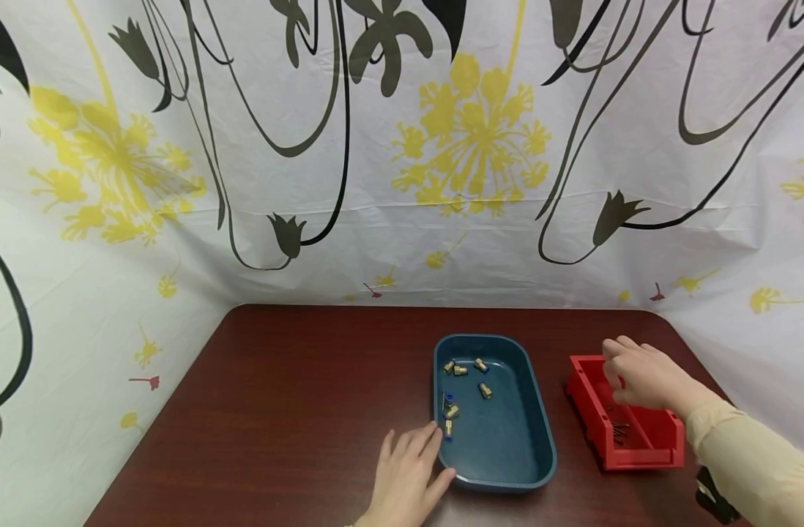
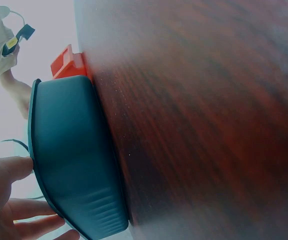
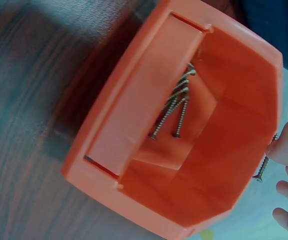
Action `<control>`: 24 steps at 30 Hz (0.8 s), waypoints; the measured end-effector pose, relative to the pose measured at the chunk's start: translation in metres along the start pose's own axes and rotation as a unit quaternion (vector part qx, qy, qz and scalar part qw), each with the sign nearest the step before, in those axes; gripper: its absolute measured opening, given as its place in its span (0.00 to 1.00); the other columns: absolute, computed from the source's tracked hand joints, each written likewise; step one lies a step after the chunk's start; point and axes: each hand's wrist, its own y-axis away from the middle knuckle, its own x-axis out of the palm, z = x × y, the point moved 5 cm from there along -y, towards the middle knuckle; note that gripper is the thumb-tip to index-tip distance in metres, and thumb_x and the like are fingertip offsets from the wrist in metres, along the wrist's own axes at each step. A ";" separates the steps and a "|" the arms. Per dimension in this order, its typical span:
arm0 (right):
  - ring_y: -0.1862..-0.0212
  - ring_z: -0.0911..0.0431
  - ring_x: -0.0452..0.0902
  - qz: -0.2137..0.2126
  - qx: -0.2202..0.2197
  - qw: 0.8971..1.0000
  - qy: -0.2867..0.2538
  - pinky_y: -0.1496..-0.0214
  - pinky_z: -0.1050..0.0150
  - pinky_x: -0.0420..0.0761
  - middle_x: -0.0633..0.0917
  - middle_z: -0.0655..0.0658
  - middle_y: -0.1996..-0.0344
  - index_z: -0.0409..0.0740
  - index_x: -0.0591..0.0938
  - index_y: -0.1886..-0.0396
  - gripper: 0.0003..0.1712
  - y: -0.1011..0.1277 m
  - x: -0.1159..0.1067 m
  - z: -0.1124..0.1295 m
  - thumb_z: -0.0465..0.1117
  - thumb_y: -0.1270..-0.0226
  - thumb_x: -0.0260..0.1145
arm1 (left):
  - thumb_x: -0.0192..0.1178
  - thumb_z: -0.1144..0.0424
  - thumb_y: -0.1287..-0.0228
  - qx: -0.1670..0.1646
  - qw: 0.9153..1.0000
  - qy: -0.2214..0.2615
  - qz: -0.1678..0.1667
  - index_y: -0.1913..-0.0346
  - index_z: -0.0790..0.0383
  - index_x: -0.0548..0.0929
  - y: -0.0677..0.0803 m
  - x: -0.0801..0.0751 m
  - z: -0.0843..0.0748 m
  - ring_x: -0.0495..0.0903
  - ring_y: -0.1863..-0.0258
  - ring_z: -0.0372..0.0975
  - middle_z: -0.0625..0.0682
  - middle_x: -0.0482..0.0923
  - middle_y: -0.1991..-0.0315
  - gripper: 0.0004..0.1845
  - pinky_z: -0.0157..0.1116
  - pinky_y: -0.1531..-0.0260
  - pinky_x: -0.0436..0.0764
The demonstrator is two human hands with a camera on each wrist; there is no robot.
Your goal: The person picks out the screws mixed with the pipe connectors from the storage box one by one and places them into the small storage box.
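Note:
With straight, spread fingers my left hand point(image 1: 407, 472) touches the near-left rim of the blue tray point(image 1: 507, 446). In the left wrist view its thumb and fingertips lie along the tray's edge. My right hand point(image 1: 649, 377) is over the far part of the red bin point(image 1: 642, 460). The right wrist view shows it pinching a screw point(image 3: 262, 169) between thumb and finger beside the bin's rim, head end hanging out. Several more screws point(image 3: 180, 116) lie in a loose pile on the bin floor.
Several small brass fittings point(image 1: 485, 391), some with blue ends, lie in the tray, mostly along its left side. Tray and bin stand apart on the dark wooden table point(image 1: 296, 410). A flower-patterned white cloth point(image 1: 376, 176) hangs behind the table.

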 end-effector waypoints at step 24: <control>0.72 0.57 0.59 0.024 -0.007 1.000 -0.010 0.80 0.65 0.57 0.60 0.57 0.80 0.57 0.63 0.95 0.21 0.007 0.042 0.005 0.32 0.68 0.66 | 0.54 0.44 0.44 0.000 1.000 -0.002 -0.007 0.46 0.58 0.76 0.000 -0.001 0.000 0.69 0.51 0.42 0.48 0.70 0.46 0.27 0.55 0.54 0.63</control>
